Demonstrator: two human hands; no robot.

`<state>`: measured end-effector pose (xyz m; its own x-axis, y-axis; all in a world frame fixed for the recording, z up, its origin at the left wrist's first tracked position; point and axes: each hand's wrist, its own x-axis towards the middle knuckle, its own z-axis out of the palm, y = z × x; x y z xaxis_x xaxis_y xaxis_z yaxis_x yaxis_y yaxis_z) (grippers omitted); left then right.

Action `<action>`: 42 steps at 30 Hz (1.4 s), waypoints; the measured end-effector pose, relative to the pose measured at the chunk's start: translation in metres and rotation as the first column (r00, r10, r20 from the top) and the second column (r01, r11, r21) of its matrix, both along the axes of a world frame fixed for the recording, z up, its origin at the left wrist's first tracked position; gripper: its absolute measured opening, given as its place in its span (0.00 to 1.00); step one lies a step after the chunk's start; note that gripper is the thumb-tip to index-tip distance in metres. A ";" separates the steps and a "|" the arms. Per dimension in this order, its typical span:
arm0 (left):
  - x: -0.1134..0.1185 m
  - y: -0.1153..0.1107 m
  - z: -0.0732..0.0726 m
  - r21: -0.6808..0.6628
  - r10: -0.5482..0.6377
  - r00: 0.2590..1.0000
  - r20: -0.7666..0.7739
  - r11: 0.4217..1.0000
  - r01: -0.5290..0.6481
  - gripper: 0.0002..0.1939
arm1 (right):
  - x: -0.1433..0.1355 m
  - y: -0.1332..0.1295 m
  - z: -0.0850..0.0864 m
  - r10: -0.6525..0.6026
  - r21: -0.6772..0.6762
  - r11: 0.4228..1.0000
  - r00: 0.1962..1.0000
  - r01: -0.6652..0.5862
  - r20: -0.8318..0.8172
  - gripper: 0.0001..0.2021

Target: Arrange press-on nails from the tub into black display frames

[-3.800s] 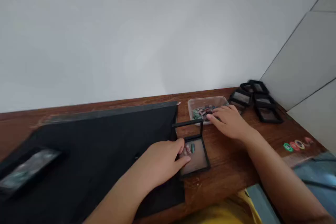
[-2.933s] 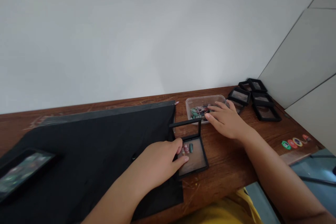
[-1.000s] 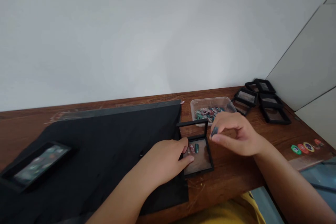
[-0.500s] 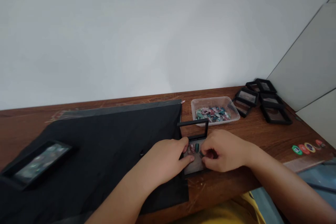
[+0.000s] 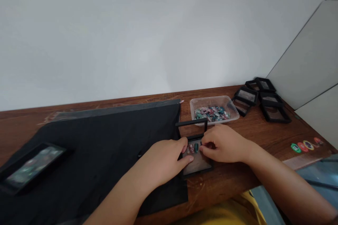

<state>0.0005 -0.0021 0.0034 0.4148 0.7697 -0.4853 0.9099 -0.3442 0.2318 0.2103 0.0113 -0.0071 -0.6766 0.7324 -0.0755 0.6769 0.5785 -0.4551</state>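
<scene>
An opened black display case (image 5: 198, 173) lies at the table's front, its frame-like lid (image 5: 191, 122) tipped up behind a clear-film base. On the film sit small glossy pieces that look like false nails: pinkish ones (image 5: 191, 148) and a dark green one (image 5: 196, 147). My left hand (image 5: 169, 156) grips the case's left side, thumb resting over the film beside the pink pieces. Thumb and fingertips of my right hand (image 5: 221, 144) are pinched together at the film's right, on a small dark false nail (image 5: 201, 143) mostly hidden by them.
A clear plastic tub (image 5: 235, 116) of many such pieces stands just behind the case. Several black cases (image 5: 246, 95) are piled at the back right. A filled case (image 5: 34, 165) lies on the black mat (image 5: 111, 140) at left. Round stickers (image 5: 308, 145) are on the table's right.
My right hand has shifted slightly up and away from the front of the case, uncovering more of its film. My left hand keeps its place on the case. The view has shifted slightly.
</scene>
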 end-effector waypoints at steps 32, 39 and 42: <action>-0.002 0.000 -0.007 0.006 0.011 1.000 0.008 1.000 -0.011 0.13 | -0.002 0.000 -0.010 0.009 -0.018 1.000 0.983 -0.012 -0.184 0.15; -0.003 0.000 -0.009 0.026 0.010 1.000 0.024 1.000 -0.011 0.12 | -0.002 -0.001 -0.008 0.008 -0.008 1.000 0.984 -0.009 -0.176 0.14; -0.003 0.000 -0.008 0.028 0.008 1.000 0.030 1.000 -0.009 0.12 | -0.002 -0.001 -0.008 -0.007 -0.001 1.000 0.991 0.007 -0.137 0.16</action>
<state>-0.0026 -0.0022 -0.0050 0.4220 0.7865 -0.4510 0.9057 -0.3433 0.2487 0.2088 0.0104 -0.0151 -0.6755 0.7372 0.0174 0.6121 0.5737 -0.5443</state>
